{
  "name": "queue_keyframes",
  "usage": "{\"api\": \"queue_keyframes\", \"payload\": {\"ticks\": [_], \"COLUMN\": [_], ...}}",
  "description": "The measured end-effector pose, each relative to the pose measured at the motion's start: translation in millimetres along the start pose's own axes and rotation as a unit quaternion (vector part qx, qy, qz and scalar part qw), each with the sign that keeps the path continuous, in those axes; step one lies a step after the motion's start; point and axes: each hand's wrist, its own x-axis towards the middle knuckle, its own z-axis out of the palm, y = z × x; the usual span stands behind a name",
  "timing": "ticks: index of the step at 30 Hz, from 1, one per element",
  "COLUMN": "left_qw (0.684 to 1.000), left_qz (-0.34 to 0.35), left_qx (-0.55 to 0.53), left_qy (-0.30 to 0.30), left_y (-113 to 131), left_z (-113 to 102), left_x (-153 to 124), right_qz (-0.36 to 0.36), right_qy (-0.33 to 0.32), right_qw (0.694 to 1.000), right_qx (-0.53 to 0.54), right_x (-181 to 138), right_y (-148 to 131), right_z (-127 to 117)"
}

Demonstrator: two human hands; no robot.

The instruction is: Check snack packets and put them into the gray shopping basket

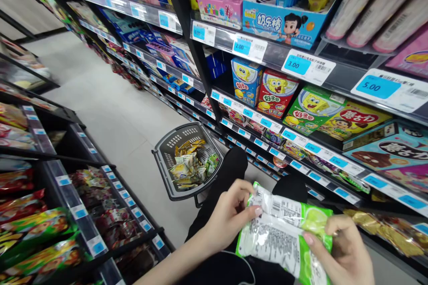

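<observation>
A green and white snack bag is stretched between both hands, its printed back with a barcode facing up. My left hand pinches the bag's upper left edge between thumb and fingers. My right hand grips the opposite side, thumb on top and fingers curled behind. The bag hangs above my dark-clothed legs. On the floor to the left of my knees stands a grey shopping basket, holding several yellow and green snack packets.
Shelves with price tags run along the right, carrying boxed snacks and pink-capped tubes. At the left, low racks hold bagged sweets. A pale tiled aisle lies between them. A thin white cord crosses my lap.
</observation>
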Motion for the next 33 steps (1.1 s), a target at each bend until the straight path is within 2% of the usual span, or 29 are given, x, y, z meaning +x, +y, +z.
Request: {"api": "queue_keyframes", "payload": {"ticks": [6,11,15,21,24,28,33], "left_qw": [0.975,0.949,0.949,0.967,0.968,0.968,0.971], "left_qz": [0.026,0.07,0.112,0.135,0.131,0.129,0.132], "left_qx": [-0.22,-0.305,-0.292,-0.216,-0.216,-0.216,-0.196], "left_qy": [-0.012,-0.033,-0.047,-0.013,-0.003,-0.002,0.021], "left_y": [-2.6,2.2,11.8,13.5,10.2,8.2,5.2], "left_z": [-1.5,0.5,-0.8,-2.8,-2.9,-3.8,-6.0], "left_x": [-1.7,-12.2,-16.4,-6.0,-2.4,-1.3,-2.0], "right_qz": [0.057,0.094,0.119,0.056,0.043,0.086,0.114], "right_qy": [-0.012,-0.077,-0.127,-0.179,-0.169,-0.133,-0.166], "right_qw": [0.996,0.988,0.969,0.972,0.972,0.968,0.937], "right_qx": [0.062,0.097,0.174,0.142,0.158,0.194,0.284], "right_x": [-2.2,-4.1,-3.3,2.5,-0.1,-5.9,-6.8], "right_y": [-11.3,-13.6,-11.1,-4.5,-1.1,1.1,0.5], "right_z": [5.8,10.3,12.9,8.5,7.5,7.6,2.7]}}
